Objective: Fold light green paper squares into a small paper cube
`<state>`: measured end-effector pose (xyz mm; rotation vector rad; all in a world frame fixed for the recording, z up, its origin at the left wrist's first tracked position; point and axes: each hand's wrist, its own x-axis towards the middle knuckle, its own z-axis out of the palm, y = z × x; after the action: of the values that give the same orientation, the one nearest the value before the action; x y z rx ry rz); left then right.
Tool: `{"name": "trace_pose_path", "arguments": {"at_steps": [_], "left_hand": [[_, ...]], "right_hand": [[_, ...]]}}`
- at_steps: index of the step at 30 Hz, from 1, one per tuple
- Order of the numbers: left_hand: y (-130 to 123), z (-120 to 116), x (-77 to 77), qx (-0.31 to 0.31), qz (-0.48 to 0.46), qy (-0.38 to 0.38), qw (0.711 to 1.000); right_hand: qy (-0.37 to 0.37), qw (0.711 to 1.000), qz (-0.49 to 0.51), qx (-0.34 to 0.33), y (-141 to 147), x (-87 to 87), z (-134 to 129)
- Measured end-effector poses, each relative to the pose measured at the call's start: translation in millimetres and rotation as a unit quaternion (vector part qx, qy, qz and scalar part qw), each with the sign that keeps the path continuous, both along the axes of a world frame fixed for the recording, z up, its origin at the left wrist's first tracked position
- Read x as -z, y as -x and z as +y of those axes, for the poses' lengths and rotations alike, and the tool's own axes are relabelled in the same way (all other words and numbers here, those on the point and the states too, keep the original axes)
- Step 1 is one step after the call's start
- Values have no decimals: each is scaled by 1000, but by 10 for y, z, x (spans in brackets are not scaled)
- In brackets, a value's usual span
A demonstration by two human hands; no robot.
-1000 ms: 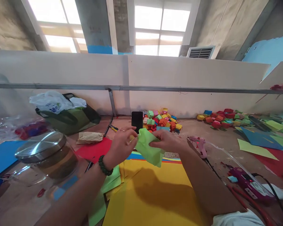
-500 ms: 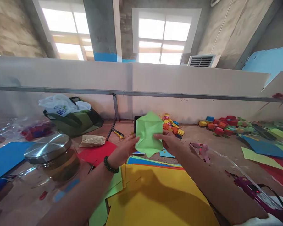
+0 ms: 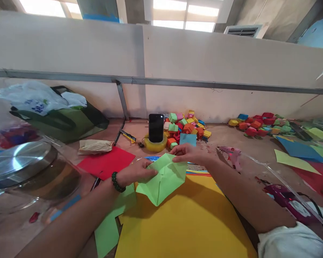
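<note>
A folded sheet of light green paper (image 3: 164, 182) is held up between both hands, tilted, with creases and a pointed lower flap. My left hand (image 3: 138, 172), wearing a dark beaded bracelet (image 3: 117, 182), pinches its left edge with the thumb on top. At the upper right edge, my right hand (image 3: 187, 154) grips the same paper between thumb and fingers. Beneath it lies a large yellow sheet (image 3: 188, 218) on a stack of coloured paper. Green paper pieces (image 3: 107, 233) stick out at the stack's left side.
A phone (image 3: 156, 128) leans upright on a tape roll (image 3: 155, 144), beside a heap of small paper cubes (image 3: 188, 127). A pink glue gun (image 3: 231, 156) lies to the right. Left are a glass jar (image 3: 61, 175), red paper (image 3: 107, 163), a utility knife (image 3: 128, 136) and a green bag (image 3: 59, 123).
The green paper has come down and tilted, its point now towards the lower left. Both hands have lowered with it and still hold it. The view has dipped downward.
</note>
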<state>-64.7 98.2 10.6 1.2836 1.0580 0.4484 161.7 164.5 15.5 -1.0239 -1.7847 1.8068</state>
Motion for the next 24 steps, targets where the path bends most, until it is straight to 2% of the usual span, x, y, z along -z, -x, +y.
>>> {"name": "trace_pose_path", "arguments": {"at_steps": [7, 10, 14, 16, 20, 24], "left_hand": [[52, 89, 93, 17, 87, -47, 995], [53, 94, 101, 8, 103, -47, 994], [40, 115, 114, -19, 136, -55, 989], [33, 124, 130, -25, 145, -71, 986], [29, 118, 176, -14, 145, -114, 983], [14, 86, 217, 12, 145, -176, 974]], "right_hand": [[27, 995, -21, -90, 133, 237, 88], [16, 996, -28, -85, 143, 283, 97], [-80, 997, -10, -9, 190, 328, 79], [-132, 991, 9, 8, 212, 349, 70], [-209, 977, 37, -28, 220, 357, 47], [-304, 952, 14, -43, 220, 310, -43]]}}
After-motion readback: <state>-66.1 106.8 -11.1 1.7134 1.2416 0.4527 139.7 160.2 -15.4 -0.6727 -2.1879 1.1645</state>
